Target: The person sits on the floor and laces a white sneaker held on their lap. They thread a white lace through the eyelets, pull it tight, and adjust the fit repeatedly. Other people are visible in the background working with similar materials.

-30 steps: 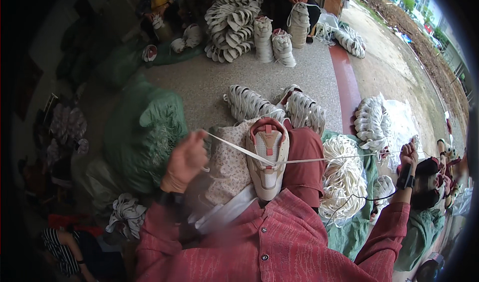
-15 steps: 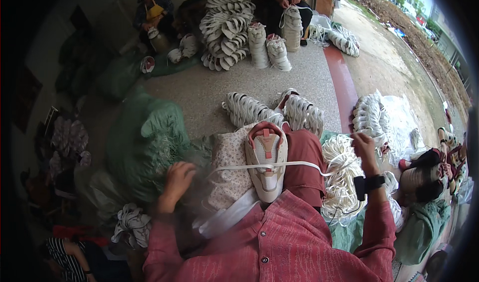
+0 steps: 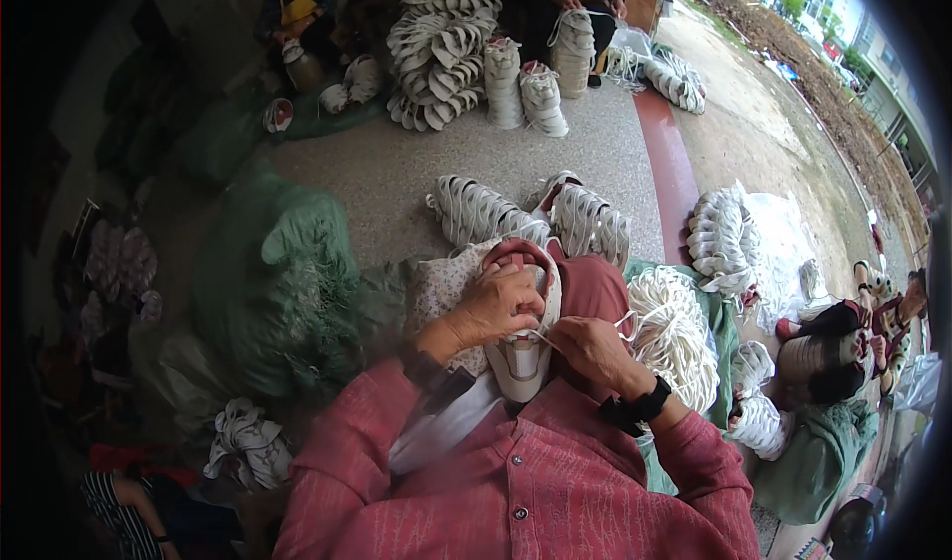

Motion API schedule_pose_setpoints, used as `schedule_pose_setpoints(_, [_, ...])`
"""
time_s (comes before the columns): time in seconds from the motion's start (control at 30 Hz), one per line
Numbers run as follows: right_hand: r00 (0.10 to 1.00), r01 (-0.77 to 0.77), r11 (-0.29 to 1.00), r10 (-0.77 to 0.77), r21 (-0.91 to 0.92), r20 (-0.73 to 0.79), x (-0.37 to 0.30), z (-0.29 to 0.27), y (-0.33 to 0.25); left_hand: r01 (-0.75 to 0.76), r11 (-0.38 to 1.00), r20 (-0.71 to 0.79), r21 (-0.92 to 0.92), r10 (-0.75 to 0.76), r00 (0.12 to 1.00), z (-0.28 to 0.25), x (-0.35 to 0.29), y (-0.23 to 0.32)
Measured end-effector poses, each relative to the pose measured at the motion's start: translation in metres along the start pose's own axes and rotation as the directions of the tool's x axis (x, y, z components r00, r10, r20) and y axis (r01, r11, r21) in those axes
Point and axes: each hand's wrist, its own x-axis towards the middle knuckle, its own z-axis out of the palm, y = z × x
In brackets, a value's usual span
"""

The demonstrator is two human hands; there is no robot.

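On my lap lies a beige and white shoe upper [image 3: 518, 374] with a dark red lining, its toe pointing toward me. My left hand [image 3: 499, 304] rests over its tongue and lacing area, fingers curled together; what they pinch is hidden. Close beside it, my right hand [image 3: 593, 350] has thumb and fingers closed on a white shoelace [image 3: 540, 336]. That lace runs from the upper to the right hand, and a loop of it shows above the knuckles. Both hands touch or hover just over the upper's lacing area.
A heap of white laces [image 3: 674, 337] lies right of my lap. Nested uppers [image 3: 486, 211] stand beyond my knees. A green sack [image 3: 278, 273] sits at left, another green sack [image 3: 818, 461] at right. Co-workers sit at the far side, one handling a stack of uppers [image 3: 573, 55].
Both hands have come inward from wide apart to meet over the upper. The lace stretched across it is now drawn in at the lacing area, with the right hand gripping it.
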Motion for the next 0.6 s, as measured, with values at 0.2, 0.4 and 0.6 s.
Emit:
schedule_pose_setpoints(0.2, [0.996,-0.007,0.998,0.012,-0.058,0.093,0.004,-0.004,0.003,0.044,0.999,0.025,-0.023,-0.043,0.999,0.003,0.001,0.005])
schedule_pose_setpoints(0.4, [0.952,-0.274,0.911,0.211,0.309,0.224,0.016,-0.001,0.007,0.021,1.000,0.024,-0.017,-0.021,0.999,0.007,0.000,0.003])
schedule_pose_setpoints(0.6, [0.996,0.082,0.965,-0.072,-0.251,0.048,0.016,-0.012,-0.006,0.001,1.000,0.013,0.011,-0.001,1.000,0.007,0.000,0.001])
